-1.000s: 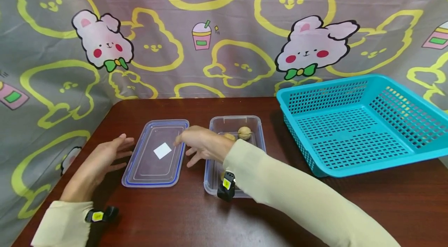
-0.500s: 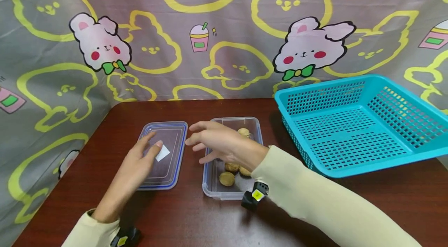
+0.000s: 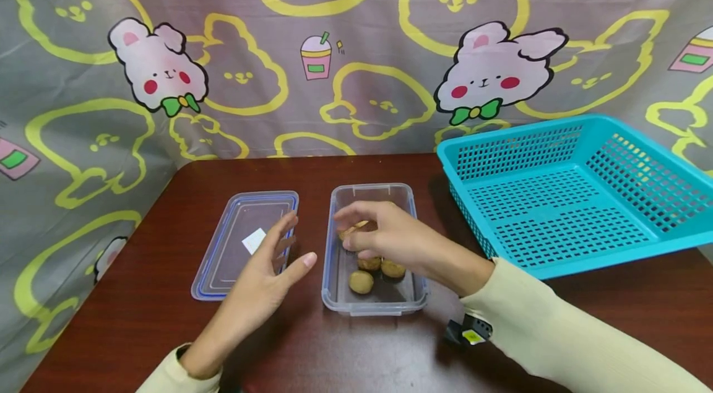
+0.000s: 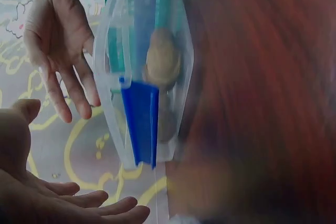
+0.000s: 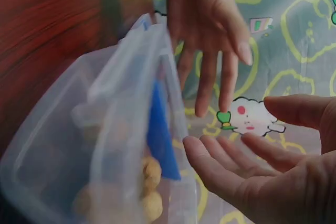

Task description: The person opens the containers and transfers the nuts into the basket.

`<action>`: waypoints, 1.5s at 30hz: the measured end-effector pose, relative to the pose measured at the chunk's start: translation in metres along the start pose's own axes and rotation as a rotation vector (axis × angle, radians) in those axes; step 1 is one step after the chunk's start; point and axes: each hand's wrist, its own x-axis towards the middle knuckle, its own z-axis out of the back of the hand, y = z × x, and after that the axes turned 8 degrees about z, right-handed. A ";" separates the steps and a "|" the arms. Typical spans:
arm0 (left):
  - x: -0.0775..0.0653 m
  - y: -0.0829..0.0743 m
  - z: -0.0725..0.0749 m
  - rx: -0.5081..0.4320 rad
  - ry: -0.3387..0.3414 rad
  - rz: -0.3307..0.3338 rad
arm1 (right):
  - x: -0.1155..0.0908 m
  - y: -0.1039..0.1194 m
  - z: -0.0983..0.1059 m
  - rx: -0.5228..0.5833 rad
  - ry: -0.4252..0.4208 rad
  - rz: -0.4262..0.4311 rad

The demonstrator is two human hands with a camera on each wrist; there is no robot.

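Note:
A clear plastic container with several walnuts in it stands on the brown table. To its left lies a clear lid with a blue seal and a white square sticker. My left hand is spread with thumb apart, between the lid and the container, holding nothing. My right hand hovers over the container with loosely bent fingers and hides some walnuts. Nothing shows in its grasp in the right wrist view, where the walnuts show through the container wall beside a blue strip.
A turquoise perforated basket stands on the table at the right, behind the right forearm. A patterned curtain hangs along the back and left of the table. Black cameras are strapped at the wrists.
My left hand has moved right, from beside the lid's left edge across to the gap before the container. My right hand has drawn back rightward from near the lid to over the container.

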 end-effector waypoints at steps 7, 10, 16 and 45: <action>-0.006 0.000 -0.017 0.004 0.051 -0.012 | -0.014 -0.014 0.007 -0.162 0.055 0.105; -0.007 0.002 -0.023 0.004 0.067 -0.003 | -0.017 -0.019 0.007 -0.192 0.066 0.112; -0.007 0.005 -0.033 0.010 0.085 -0.007 | -0.020 -0.028 0.005 -0.187 0.108 0.122; -0.003 0.007 -0.044 0.011 0.168 0.043 | -0.014 -0.037 -0.017 -0.375 0.153 0.086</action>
